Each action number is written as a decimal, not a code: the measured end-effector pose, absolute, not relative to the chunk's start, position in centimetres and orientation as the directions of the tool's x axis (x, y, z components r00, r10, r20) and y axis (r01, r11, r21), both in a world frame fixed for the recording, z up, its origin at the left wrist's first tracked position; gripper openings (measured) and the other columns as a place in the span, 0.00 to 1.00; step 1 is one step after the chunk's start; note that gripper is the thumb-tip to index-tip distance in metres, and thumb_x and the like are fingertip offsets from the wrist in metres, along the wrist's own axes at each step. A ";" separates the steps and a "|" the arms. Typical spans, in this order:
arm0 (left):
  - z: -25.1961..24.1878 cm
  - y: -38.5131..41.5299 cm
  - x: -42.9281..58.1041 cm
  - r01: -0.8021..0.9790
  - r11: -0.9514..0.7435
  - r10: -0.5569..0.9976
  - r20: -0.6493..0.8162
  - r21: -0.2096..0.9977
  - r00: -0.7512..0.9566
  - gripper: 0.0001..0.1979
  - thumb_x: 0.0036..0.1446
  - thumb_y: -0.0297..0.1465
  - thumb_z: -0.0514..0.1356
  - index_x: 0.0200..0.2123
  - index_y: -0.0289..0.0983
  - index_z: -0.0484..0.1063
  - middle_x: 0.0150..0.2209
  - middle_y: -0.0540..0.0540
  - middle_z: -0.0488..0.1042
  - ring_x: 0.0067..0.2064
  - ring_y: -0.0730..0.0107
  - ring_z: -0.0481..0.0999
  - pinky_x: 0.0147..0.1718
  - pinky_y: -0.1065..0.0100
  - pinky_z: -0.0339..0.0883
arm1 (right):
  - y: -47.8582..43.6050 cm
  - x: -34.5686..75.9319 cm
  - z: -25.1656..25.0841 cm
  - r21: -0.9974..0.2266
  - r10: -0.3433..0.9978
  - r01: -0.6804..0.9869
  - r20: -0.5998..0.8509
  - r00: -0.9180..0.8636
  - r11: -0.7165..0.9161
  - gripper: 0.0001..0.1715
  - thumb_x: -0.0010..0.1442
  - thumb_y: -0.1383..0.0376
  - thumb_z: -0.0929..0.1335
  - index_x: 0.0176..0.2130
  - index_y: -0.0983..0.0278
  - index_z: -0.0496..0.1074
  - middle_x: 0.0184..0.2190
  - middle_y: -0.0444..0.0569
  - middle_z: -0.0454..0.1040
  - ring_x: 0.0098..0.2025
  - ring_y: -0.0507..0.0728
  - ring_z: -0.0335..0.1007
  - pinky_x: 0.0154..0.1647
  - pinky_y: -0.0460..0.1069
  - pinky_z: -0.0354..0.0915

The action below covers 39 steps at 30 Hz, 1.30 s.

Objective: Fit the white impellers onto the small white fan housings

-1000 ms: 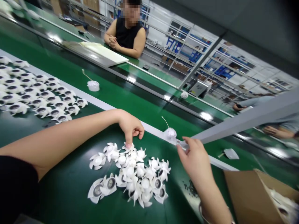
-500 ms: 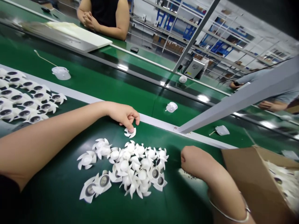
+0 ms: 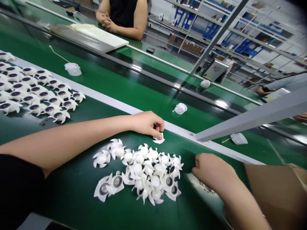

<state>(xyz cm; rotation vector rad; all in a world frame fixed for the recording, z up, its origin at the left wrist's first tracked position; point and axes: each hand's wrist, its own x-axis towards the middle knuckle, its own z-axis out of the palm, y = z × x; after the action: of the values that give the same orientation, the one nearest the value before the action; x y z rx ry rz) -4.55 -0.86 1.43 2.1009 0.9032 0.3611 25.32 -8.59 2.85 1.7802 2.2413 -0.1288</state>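
Observation:
A loose heap of white plastic fan impellers (image 3: 144, 172) lies on the green conveyor belt (image 3: 67, 195), with dark round hubs showing on some. My left hand (image 3: 146, 123) is above the heap's far edge, its fingertips pressing on a single impeller (image 3: 158, 139) beside the grey-white rail. My right hand (image 3: 212, 171) rests at the heap's right side with curled fingers, and nothing shows in it. Small dark bits (image 3: 205, 188) are scattered just below that hand.
Rows of impellers (image 3: 35, 92) lie dark side up at the left. A cardboard box (image 3: 275, 195) stands at the lower right, under a grey beam (image 3: 251, 115). Wired white parts (image 3: 179, 108) sit beyond the rail. A co-worker (image 3: 122, 19) sits across the line, hands clasped.
The single impeller has slid right under my left fingertips, away from the heap's top. My right hand has moved slightly along the heap, and the view has shifted.

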 end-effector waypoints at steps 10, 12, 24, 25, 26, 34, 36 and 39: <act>0.6 -0.6 -4.6 0.342 -0.557 0.562 0.040 0.757 0.826 0.20 0.43 0.44 0.72 0.42 0.46 0.81 0.40 0.53 0.81 0.33 0.71 0.71 0.31 0.70 0.58 | -7.4 18.8 4.4 -0.590 0.811 0.710 -0.150 -0.565 0.385 0.05 0.54 0.69 0.64 0.29 0.61 0.70 0.22 0.40 0.67 0.25 0.50 0.62 0.25 0.45 0.58; 0.6 -0.3 -4.9 0.299 -0.572 0.517 0.052 0.764 0.855 0.21 0.44 0.43 0.71 0.43 0.47 0.81 0.41 0.53 0.81 0.34 0.71 0.72 0.32 0.70 0.59 | -7.1 17.7 3.8 -0.628 0.792 0.662 -0.115 -0.599 0.409 0.06 0.54 0.69 0.64 0.30 0.62 0.71 0.23 0.41 0.68 0.25 0.50 0.63 0.26 0.45 0.58; 0.4 1.1 -5.7 0.270 -0.487 0.513 0.021 0.830 0.858 0.18 0.49 0.39 0.70 0.44 0.42 0.81 0.42 0.48 0.79 0.35 0.71 0.74 0.32 0.70 0.63 | -7.1 24.4 5.8 -0.352 0.913 0.848 0.049 -0.405 0.395 0.09 0.60 0.58 0.68 0.35 0.59 0.77 0.33 0.47 0.78 0.31 0.55 0.73 0.30 0.48 0.66; 0.4 1.1 -5.7 0.278 -0.475 0.526 0.016 0.835 0.850 0.18 0.49 0.39 0.70 0.44 0.42 0.81 0.42 0.48 0.79 0.35 0.71 0.74 0.32 0.70 0.62 | -7.8 25.7 5.9 -0.321 0.930 0.875 0.067 -0.360 0.362 0.10 0.61 0.57 0.68 0.36 0.59 0.77 0.33 0.47 0.78 0.31 0.55 0.73 0.29 0.48 0.66; 0.4 1.2 -5.6 0.286 -0.462 0.535 0.007 0.839 0.845 0.18 0.49 0.39 0.70 0.44 0.42 0.81 0.42 0.48 0.79 0.35 0.72 0.73 0.32 0.70 0.62 | -8.7 27.0 5.9 -0.298 0.944 0.896 0.072 -0.322 0.329 0.11 0.61 0.56 0.68 0.36 0.58 0.77 0.34 0.47 0.78 0.31 0.55 0.73 0.27 0.48 0.66; 0.1 1.4 -5.3 0.331 -0.429 0.558 -0.041 0.841 0.829 0.18 0.48 0.40 0.70 0.42 0.42 0.81 0.42 0.48 0.79 0.33 0.75 0.72 0.32 0.73 0.60 | -15.4 30.0 1.9 -0.267 0.914 0.875 0.089 -0.395 0.404 0.11 0.66 0.61 0.65 0.37 0.62 0.76 0.36 0.50 0.77 0.36 0.56 0.76 0.37 0.49 0.72; 0.2 1.4 -5.2 0.336 -0.438 0.557 -0.042 0.834 0.829 0.17 0.48 0.40 0.70 0.42 0.42 0.81 0.42 0.49 0.78 0.33 0.76 0.72 0.31 0.74 0.60 | -16.0 29.8 1.6 -0.199 0.905 0.883 0.075 -0.419 0.425 0.13 0.68 0.62 0.64 0.38 0.63 0.76 0.37 0.51 0.77 0.37 0.56 0.76 0.39 0.49 0.71; 0.3 1.2 -5.3 0.345 -0.456 0.558 -0.038 0.820 0.829 0.17 0.49 0.40 0.70 0.43 0.41 0.81 0.43 0.49 0.78 0.33 0.77 0.72 0.31 0.75 0.60 | -16.3 29.5 1.5 -0.064 0.898 0.895 0.028 -0.440 0.441 0.16 0.69 0.62 0.61 0.37 0.64 0.76 0.35 0.51 0.76 0.34 0.56 0.75 0.36 0.50 0.70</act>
<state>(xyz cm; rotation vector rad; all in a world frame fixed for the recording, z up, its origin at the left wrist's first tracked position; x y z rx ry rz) -5.27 1.21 0.34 2.0912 0.6618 0.2948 29.55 -16.26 1.48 1.6912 2.7152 -0.0630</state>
